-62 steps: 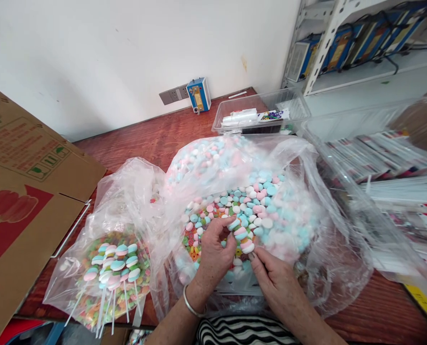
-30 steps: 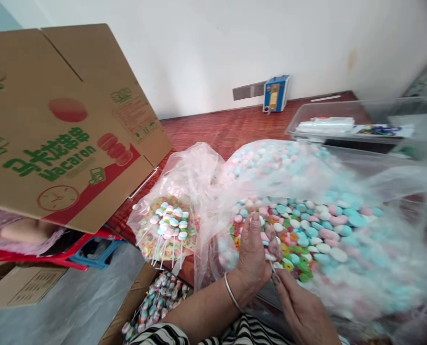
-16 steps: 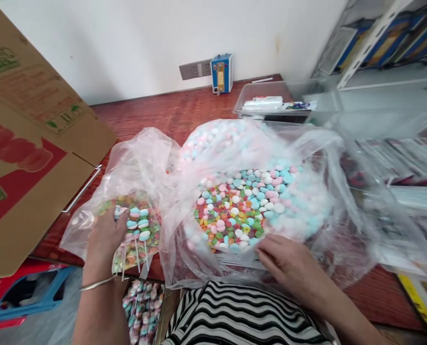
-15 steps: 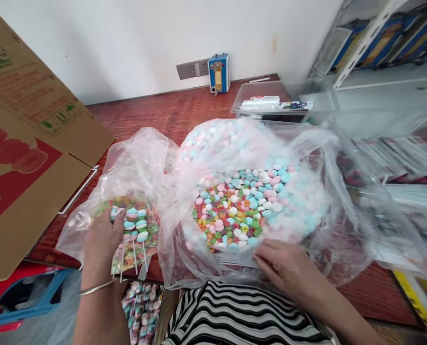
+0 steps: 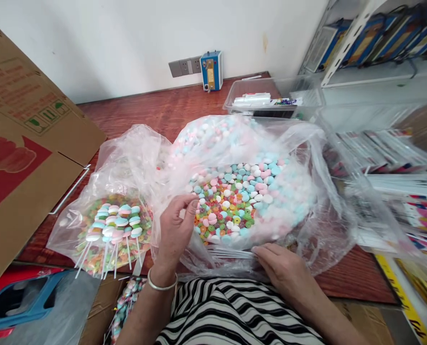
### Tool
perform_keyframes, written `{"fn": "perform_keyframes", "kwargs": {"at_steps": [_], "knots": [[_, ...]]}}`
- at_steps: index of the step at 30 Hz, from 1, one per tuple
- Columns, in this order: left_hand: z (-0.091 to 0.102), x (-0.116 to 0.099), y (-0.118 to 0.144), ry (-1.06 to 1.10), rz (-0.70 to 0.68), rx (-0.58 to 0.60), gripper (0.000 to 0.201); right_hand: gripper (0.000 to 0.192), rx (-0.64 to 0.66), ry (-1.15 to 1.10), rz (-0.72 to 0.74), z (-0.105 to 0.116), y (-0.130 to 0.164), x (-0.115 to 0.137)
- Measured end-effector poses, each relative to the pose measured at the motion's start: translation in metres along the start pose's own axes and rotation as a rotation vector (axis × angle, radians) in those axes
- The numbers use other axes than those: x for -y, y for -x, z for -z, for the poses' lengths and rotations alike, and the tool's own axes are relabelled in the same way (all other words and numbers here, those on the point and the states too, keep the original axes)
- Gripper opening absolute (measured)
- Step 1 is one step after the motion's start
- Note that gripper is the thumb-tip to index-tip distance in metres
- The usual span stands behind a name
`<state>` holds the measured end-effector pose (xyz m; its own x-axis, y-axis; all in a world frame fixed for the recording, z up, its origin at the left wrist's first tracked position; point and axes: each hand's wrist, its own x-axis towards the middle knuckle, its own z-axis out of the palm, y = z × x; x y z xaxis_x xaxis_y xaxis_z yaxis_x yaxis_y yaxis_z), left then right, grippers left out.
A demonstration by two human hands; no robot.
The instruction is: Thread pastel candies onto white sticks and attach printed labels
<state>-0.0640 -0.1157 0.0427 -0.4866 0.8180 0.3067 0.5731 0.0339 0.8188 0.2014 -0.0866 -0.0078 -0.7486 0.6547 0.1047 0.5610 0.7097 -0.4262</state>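
1. While the left hand (image 5: 175,227) hovers at the left edge of the loose candies (image 5: 226,204), mid-frame — thumb and forefinger tips close, grip unclear — the right hand (image 5: 285,266) touches white sticks (image 5: 231,254), lower centre; fingers together, clamping cannot be told.
2. Candy skewers (image 5: 115,223): atop a clear bag (image 5: 64,239), left.
3. Crumpled plastic film (image 5: 141,155): between skewers and candies.
4. Carton (image 5: 30,139): left edge.
5. Clear tub (image 5: 231,98), blue device (image 5: 211,72): upper centre.
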Motion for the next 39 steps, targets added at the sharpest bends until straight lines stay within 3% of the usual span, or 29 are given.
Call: {"fn": "perform_keyframes", "kwargs": {"at_steps": [7, 13, 23, 25, 28, 30, 31, 33, 36, 39], "knots": [[-0.033, -0.019, 0.014, 0.501, 0.444, 0.592, 0.019, 0.02, -0.338, -0.285, -0.175, 0.016, 0.005, 0.005], [-0.053, -0.029, 0.017, 0.746, 0.545, 0.517, 0.016, 0.019, -0.379, -0.293, -0.197, 0.011, -0.004, 0.006], [-0.06, -0.017, 0.01, 0.837, 0.607, 0.533, 0.021, 0.025, -0.266, -0.324, -0.157, 0.013, -0.019, 0.009], [-0.057, -0.016, 0.007, 0.871, 0.627, 0.503, 0.021, 0.022, -0.332, -0.301, -0.162, 0.015, -0.019, 0.009], [-0.047, -0.019, 0.003, 0.827, 0.477, 0.303, 0.014, 0.017, -0.568, -0.252, -0.243, 0.021, -0.015, 0.009], [-0.039, -0.024, 0.004, 0.678, 0.229, 0.257, 0.013, 0.022, -0.565, -0.403, -0.364, 0.026, -0.017, 0.01], [-0.037, -0.027, 0.006, 0.604, 0.094, 0.314, 0.019, 0.028, -0.49, -0.565, -0.437, 0.029, -0.02, 0.012], [-0.038, -0.035, 0.014, 0.527, -0.14, 0.539, 0.033, 0.042, -0.304, -0.991, -0.56, 0.032, -0.033, 0.015], [-0.047, -0.041, 0.026, 0.477, -0.324, 0.811, 0.045, 0.044, -0.387, -1.403, -0.694, 0.036, -0.054, 0.017], [-0.054, -0.035, 0.028, 0.328, -0.359, 0.809, 0.049, 0.037, -0.555, -1.445, -0.735, 0.039, -0.059, 0.006]]}}
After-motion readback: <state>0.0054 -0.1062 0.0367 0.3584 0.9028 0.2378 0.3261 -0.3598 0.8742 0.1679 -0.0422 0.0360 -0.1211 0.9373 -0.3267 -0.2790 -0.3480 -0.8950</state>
